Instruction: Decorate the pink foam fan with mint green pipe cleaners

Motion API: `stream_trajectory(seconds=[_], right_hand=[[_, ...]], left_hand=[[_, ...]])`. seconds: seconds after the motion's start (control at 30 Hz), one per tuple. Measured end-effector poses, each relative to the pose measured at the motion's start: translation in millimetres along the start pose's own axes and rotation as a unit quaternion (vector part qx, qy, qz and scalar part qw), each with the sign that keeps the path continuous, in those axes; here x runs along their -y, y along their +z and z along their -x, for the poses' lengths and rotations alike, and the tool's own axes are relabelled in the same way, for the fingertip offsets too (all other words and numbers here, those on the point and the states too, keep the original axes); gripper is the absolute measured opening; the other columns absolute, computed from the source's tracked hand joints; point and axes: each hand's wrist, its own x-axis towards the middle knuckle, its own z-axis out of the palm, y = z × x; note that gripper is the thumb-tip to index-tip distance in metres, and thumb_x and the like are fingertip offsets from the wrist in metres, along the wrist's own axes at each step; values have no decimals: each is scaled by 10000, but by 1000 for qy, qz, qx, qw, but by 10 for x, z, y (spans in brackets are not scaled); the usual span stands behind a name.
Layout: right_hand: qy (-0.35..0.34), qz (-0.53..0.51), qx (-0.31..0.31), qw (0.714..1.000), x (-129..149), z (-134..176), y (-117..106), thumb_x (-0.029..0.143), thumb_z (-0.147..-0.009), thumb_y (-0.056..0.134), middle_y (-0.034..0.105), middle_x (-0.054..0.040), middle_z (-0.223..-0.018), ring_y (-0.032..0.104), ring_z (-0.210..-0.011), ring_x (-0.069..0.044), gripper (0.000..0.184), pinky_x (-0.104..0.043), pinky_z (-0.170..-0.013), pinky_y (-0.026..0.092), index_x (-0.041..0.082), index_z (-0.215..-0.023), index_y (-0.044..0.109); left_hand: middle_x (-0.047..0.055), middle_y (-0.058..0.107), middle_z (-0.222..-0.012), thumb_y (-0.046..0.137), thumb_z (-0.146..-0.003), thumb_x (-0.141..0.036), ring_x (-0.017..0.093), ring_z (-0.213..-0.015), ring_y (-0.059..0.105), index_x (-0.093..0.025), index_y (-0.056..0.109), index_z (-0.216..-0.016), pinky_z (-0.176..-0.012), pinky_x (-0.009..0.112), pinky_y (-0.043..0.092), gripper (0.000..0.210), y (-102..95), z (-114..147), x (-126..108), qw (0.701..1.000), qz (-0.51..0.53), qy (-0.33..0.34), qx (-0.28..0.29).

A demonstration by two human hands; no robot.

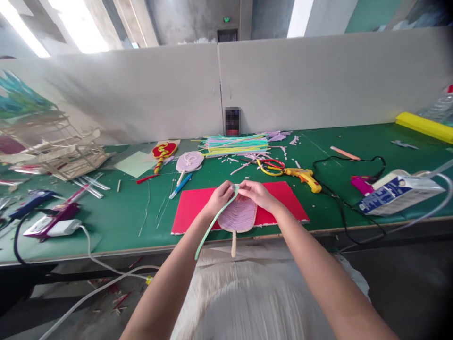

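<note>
Between the fingertips of my left hand [220,198] and my right hand [257,194] is one end of a pale green pipe cleaner [208,230]. Both hands are closed in a pinch, and the strip's long tail hangs down across my left wrist. Beneath them lies a small lilac fan [238,216] with a ribbed face, its beige handle [233,244] pointing at me over the table edge. Under the fan is a red board [191,208]. My fingers cover the fan's far edge, so any contact there is hidden.
Past the board lie a bundle of coloured pipe cleaners [235,145], scissors [271,166], a yellow glue gun [304,177], a blue pen [180,185] and a round lilac fan [189,162]. A power strip [53,222] is at left, a carton [399,193] at right.
</note>
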Motion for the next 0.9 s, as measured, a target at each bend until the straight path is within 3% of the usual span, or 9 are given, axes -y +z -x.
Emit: stream_trajectory(seconds=[0.5,0.77,0.9], right_hand=[[39,9,13,999,30,-2,16,359,-747,613,642,12,-632,595,-613,-141,187,-284,-630,455,182,-749,555],[59,-28,45,997,60,18,2,333,-699,665,632,8,-633,589,-621,-131,198,-283,-659,459,168,-779,591],[68,-28,46,996,47,12,10,342,-692,675,622,7,-618,581,-606,-129,220,-286,-647,462,160,-786,595]], left_hand=[[-20,522,-659,408,-874,-358,110,-643,456,-170,463,-714,-620,223,365,252,-19,32,40,998,-59,-4,5],[-31,481,-638,403,-876,-413,104,-624,434,-166,460,-694,-600,218,357,312,-27,34,4,997,-46,-6,56],[-41,428,-604,419,-866,-396,95,-597,397,-166,433,-656,-561,211,324,311,-33,29,33,997,-57,-5,51]])
